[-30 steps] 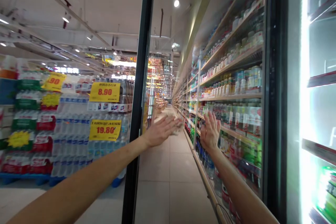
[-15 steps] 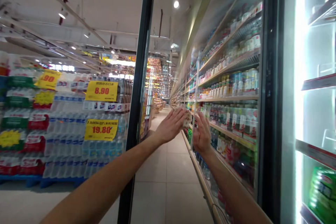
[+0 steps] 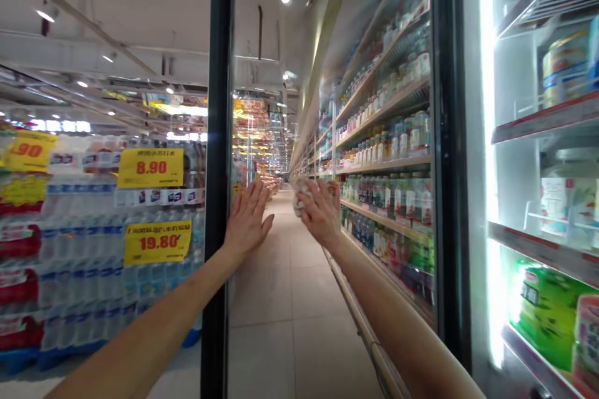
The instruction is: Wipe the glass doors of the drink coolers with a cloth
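- right hand: holding a pale, crumpled cloth, fingers spread over it against the glass door.
- the cloth lies beneath the fingers, on the far side from the viewer, bunching out past them toward the left hand; how much sits under the palm is hidden.
- left hand: bare, fingers extended and apart, palm toward the glass, just beside the black door frame, well apart from the cloth.

A supermarket, with yellow price signs, stacked bottle packs and lit refrigerator shelves.
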A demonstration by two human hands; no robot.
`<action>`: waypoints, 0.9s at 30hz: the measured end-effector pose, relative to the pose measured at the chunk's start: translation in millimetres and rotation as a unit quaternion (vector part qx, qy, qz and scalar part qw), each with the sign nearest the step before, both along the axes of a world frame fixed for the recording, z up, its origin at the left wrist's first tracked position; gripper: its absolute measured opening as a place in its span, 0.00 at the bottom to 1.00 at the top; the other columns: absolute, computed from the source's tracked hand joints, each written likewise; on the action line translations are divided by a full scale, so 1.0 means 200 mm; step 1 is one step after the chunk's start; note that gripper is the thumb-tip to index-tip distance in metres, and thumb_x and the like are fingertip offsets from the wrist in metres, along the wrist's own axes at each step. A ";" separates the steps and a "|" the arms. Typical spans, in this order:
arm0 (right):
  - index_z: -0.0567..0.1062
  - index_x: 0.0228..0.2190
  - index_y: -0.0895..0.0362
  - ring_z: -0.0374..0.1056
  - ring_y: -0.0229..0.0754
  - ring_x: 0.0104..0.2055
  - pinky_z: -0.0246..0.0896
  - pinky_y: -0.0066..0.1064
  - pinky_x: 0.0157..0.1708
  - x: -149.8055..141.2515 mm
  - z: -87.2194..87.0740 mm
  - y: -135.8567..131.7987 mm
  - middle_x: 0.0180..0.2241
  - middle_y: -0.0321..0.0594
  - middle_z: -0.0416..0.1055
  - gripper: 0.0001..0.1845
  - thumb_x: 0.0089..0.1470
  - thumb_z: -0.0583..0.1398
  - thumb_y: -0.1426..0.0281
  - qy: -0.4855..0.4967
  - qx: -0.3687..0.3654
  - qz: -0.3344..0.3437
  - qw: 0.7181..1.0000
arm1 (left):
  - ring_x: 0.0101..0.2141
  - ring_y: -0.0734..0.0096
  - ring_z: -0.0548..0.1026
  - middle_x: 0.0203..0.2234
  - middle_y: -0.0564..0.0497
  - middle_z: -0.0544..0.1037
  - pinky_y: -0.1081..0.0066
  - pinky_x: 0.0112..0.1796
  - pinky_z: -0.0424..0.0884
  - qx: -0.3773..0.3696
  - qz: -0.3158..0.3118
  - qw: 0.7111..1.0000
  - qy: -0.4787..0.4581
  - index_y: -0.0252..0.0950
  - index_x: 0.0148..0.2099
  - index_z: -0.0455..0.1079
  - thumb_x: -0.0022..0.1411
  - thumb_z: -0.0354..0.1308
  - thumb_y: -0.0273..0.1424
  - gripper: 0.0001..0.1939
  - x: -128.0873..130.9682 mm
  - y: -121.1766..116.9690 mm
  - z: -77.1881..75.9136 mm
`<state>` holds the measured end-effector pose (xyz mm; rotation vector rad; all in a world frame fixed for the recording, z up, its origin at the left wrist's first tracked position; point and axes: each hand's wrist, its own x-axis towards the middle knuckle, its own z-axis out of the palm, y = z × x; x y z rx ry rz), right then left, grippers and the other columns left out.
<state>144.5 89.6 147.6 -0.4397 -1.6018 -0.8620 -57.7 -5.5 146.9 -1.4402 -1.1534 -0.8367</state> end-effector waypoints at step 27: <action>0.60 0.53 0.55 0.45 0.44 0.63 0.41 0.46 0.58 0.49 -0.14 0.29 0.57 0.46 0.58 0.25 0.54 0.49 0.65 0.083 -0.049 -0.033 0.995 | 0.62 0.60 0.42 0.62 0.43 0.48 0.55 0.59 0.42 0.020 -0.003 0.998 -0.065 0.35 0.65 0.39 0.61 0.46 0.36 0.33 0.10 0.06 -0.06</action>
